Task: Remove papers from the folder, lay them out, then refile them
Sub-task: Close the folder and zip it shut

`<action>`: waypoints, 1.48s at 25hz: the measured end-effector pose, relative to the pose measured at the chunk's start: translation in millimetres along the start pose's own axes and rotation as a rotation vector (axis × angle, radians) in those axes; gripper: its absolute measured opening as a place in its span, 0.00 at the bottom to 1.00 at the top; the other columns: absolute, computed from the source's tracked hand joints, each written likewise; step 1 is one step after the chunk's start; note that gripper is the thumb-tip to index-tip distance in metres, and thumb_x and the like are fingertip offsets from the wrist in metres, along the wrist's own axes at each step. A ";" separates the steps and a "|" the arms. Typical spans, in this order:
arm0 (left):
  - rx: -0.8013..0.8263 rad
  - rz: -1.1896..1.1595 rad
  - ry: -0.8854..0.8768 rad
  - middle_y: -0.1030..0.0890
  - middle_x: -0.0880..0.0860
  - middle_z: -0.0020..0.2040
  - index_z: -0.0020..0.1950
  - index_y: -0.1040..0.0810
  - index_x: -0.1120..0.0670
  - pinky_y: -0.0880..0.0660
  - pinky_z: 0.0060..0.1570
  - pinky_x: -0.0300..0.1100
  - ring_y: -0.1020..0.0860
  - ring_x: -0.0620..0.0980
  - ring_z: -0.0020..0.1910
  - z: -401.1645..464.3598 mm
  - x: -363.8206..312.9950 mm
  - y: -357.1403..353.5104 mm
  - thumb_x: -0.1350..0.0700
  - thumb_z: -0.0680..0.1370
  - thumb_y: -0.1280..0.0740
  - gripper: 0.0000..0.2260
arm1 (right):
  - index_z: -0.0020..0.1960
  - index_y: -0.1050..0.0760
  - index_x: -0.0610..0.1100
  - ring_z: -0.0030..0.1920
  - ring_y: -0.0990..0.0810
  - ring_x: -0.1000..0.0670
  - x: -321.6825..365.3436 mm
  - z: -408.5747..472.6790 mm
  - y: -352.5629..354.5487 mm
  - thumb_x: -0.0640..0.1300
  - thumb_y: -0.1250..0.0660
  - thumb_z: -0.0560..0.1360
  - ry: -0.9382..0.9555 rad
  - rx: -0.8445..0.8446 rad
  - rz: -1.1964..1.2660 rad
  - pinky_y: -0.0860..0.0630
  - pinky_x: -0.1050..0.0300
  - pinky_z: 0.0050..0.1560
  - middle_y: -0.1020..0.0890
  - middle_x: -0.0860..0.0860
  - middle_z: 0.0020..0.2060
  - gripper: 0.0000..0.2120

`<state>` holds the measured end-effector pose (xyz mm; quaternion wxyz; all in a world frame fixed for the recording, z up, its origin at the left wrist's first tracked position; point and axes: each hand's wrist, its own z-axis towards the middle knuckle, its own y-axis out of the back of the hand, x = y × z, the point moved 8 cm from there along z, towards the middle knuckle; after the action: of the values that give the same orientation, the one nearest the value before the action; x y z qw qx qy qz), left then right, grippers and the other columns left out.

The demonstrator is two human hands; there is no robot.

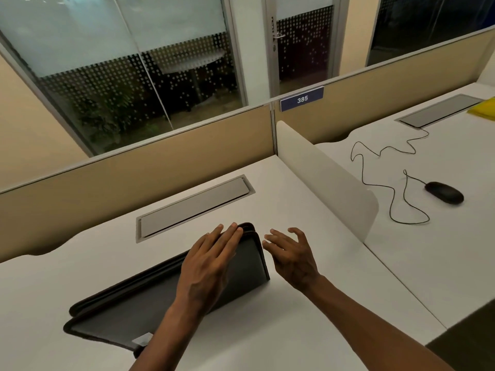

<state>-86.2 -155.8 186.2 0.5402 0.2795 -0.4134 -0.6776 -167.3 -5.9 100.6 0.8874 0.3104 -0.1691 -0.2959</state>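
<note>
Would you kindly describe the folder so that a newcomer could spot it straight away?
On the near white desk, just in front of the grey cable hatch, lies a closed dark folder. The left hand rests flat on it. It is the only dark, flat case on this desk.

A white desk (308, 330) carries a grey rectangular metal cable-tray lid (194, 207) set flush near its far edge. A rounded white divider panel (325, 175) stands upright along the desk's right edge. On the neighbouring white desk (442, 250) beyond it, a black oval computer mouse (444, 192) lies with its thin black cable (385, 180) looping toward a second grey lid (439, 109) at the far edge. A blue rectangular sign reading 385 (302, 99) is fixed to the tan partition wall (134, 172).
</note>
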 end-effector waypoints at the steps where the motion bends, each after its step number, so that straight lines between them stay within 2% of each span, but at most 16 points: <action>1: 0.004 -0.001 0.005 0.27 0.54 0.73 0.73 0.28 0.56 0.24 0.63 0.52 0.28 0.56 0.71 -0.9 0.9 0.4 0.63 0.75 0.27 0.27 | 0.51 0.18 0.46 0.59 0.17 0.48 -0.2 -10.9 -10.2 0.33 0.36 0.75 -0.007 0.045 0.005 0.31 0.45 0.62 0.15 0.50 0.53 0.12; 7: -0.019 -0.052 0.022 0.26 0.53 0.72 0.72 0.27 0.55 0.24 0.62 0.51 0.27 0.54 0.70 1.0 -2.3 2.2 0.58 0.79 0.35 0.21 | 0.47 0.19 0.48 0.58 0.18 0.48 -7.4 -68.4 -68.9 0.32 0.28 0.59 -0.029 0.395 -0.036 0.37 0.45 0.62 0.16 0.53 0.46 0.20; 11: -0.024 -0.073 0.036 0.26 0.52 0.71 0.71 0.25 0.56 0.23 0.61 0.51 0.26 0.53 0.69 1.8 -3.3 2.8 0.58 0.79 0.35 0.19 | 0.44 0.20 0.48 0.58 0.18 0.45 -8.7 -83.9 -89.0 0.35 0.41 0.65 0.133 0.517 -0.124 0.36 0.43 0.61 0.18 0.51 0.41 0.15; 15: -0.020 -0.068 0.042 0.26 0.53 0.71 0.71 0.25 0.56 0.23 0.61 0.51 0.26 0.54 0.69 0.3 -3.5 2.6 0.58 0.79 0.34 0.19 | 0.44 0.19 0.50 0.59 0.19 0.47 -9.7 -73.9 -98.6 0.37 0.30 0.63 0.178 0.734 -0.150 0.37 0.44 0.61 0.19 0.53 0.43 0.13; 18: -0.030 -0.089 0.047 0.26 0.52 0.71 0.71 0.25 0.55 0.24 0.62 0.49 0.26 0.53 0.69 -0.5 -3.4 4.2 0.59 0.78 0.33 0.20 | 0.55 0.17 0.50 0.59 0.21 0.48 -20.5 -69.3 -103.6 0.37 0.36 0.70 -0.006 0.919 0.070 0.34 0.49 0.62 0.19 0.52 0.52 0.17; 19: -0.035 -0.092 0.051 0.26 0.51 0.71 0.71 0.25 0.54 0.24 0.62 0.49 0.26 0.53 0.69 -0.7 -3.7 5.2 0.59 0.78 0.32 0.20 | 0.58 0.18 0.49 0.60 0.21 0.48 -26.1 -61.2 -96.3 0.36 0.37 0.71 -0.159 0.906 0.222 0.30 0.50 0.63 0.18 0.51 0.56 0.20; 20: -0.039 -0.101 0.062 0.26 0.51 0.71 0.70 0.24 0.54 0.24 0.62 0.48 0.25 0.52 0.68 -0.3 -4.0 6.7 0.60 0.77 0.31 0.21 | 0.59 0.18 0.48 0.58 0.19 0.48 -33.6 -45.3 -83.4 0.34 0.37 0.71 -0.339 0.798 0.391 0.26 0.50 0.62 0.17 0.50 0.58 0.21; 22: -0.036 -0.121 0.088 0.25 0.51 0.70 0.70 0.24 0.53 0.23 0.61 0.48 0.24 0.52 0.67 1.6 -5.0 6.9 0.61 0.76 0.29 0.22 | 0.57 0.18 0.48 0.52 0.15 0.50 -54.2 -3.8 -46.4 0.31 0.37 0.74 -0.658 0.416 0.705 0.19 0.51 0.57 0.15 0.50 0.53 0.19; 24: -0.073 -0.144 0.087 0.24 0.52 0.69 0.69 0.23 0.54 0.23 0.61 0.48 0.24 0.51 0.67 3.7 -9.1 12.3 0.64 0.75 0.28 0.23 | 0.59 0.19 0.49 0.51 0.15 0.54 -53.6 48.7 -10.4 0.38 0.35 0.80 -0.724 0.251 0.846 0.19 0.58 0.56 0.14 0.51 0.51 0.12; 25: -0.118 -0.208 0.105 0.23 0.53 0.69 0.69 0.23 0.55 0.23 0.62 0.48 0.25 0.52 0.67 2.8 -9.3 15.8 0.66 0.74 0.29 0.23 | 0.62 0.20 0.50 0.54 0.16 0.56 -42.6 78.2 4.3 0.47 0.34 0.80 -0.648 0.287 0.862 0.20 0.61 0.57 0.15 0.53 0.53 0.12; 27: -0.275 -0.430 0.282 0.22 0.55 0.67 0.66 0.21 0.58 0.26 0.66 0.46 0.26 0.52 0.69 -9.5 4.0 26.6 0.72 0.73 0.31 0.23 | 0.67 0.23 0.55 0.59 0.20 0.58 -1.4 121.5 20.7 0.64 0.33 0.75 -0.399 0.535 0.813 0.24 0.63 0.59 0.17 0.58 0.58 0.24; 29: -0.414 -0.475 0.449 0.22 0.55 0.66 0.64 0.20 0.59 0.30 0.69 0.51 0.27 0.55 0.69 -36.7 19.6 33.3 0.74 0.73 0.32 0.22 | 0.70 0.26 0.56 0.60 0.22 0.56 48.2 136.9 22.8 0.72 0.34 0.70 -0.088 0.792 0.598 0.24 0.59 0.60 0.19 0.58 0.61 0.33; 31: -0.419 -0.301 0.505 0.23 0.56 0.68 0.65 0.21 0.59 0.36 0.72 0.62 0.30 0.56 0.73 -63.3 29.7 32.8 0.70 0.74 0.33 0.20 | 0.73 0.30 0.55 0.59 0.22 0.51 86.1 136.8 14.6 0.71 0.34 0.71 0.181 0.898 0.301 0.23 0.52 0.59 0.20 0.54 0.62 0.35; 32: -0.387 -0.218 0.513 0.24 0.55 0.70 0.66 0.21 0.59 0.39 0.72 0.65 0.32 0.56 0.74 -74.4 35.3 29.1 0.67 0.75 0.33 0.20 | 0.74 0.32 0.54 0.59 0.22 0.49 96.4 138.0 8.8 0.69 0.34 0.73 0.229 0.899 0.202 0.23 0.50 0.57 0.20 0.52 0.62 0.34; 34: -0.309 -0.152 0.486 0.27 0.54 0.72 0.69 0.23 0.59 0.39 0.72 0.65 0.35 0.55 0.76 -88.8 43.4 23.8 0.64 0.76 0.32 0.20 | 0.73 0.32 0.53 0.56 0.21 0.46 111.8 145.2 0.6 0.66 0.35 0.76 0.256 0.854 0.105 0.24 0.50 0.54 0.20 0.50 0.58 0.30; 37: -0.236 -0.143 0.442 0.29 0.54 0.74 0.71 0.25 0.58 0.38 0.73 0.61 0.36 0.54 0.77 -96.2 47.5 25.9 0.64 0.76 0.31 0.22 | 0.64 0.28 0.49 0.51 0.21 0.46 134.5 148.6 -9.7 0.63 0.36 0.77 0.269 0.849 0.118 0.25 0.51 0.49 0.21 0.49 0.54 0.23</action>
<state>-6.2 -228.3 163.4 0.5971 0.3844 -0.1823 -0.6801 -140.0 -163.8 221.4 0.7108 0.6727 -0.1762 -0.1059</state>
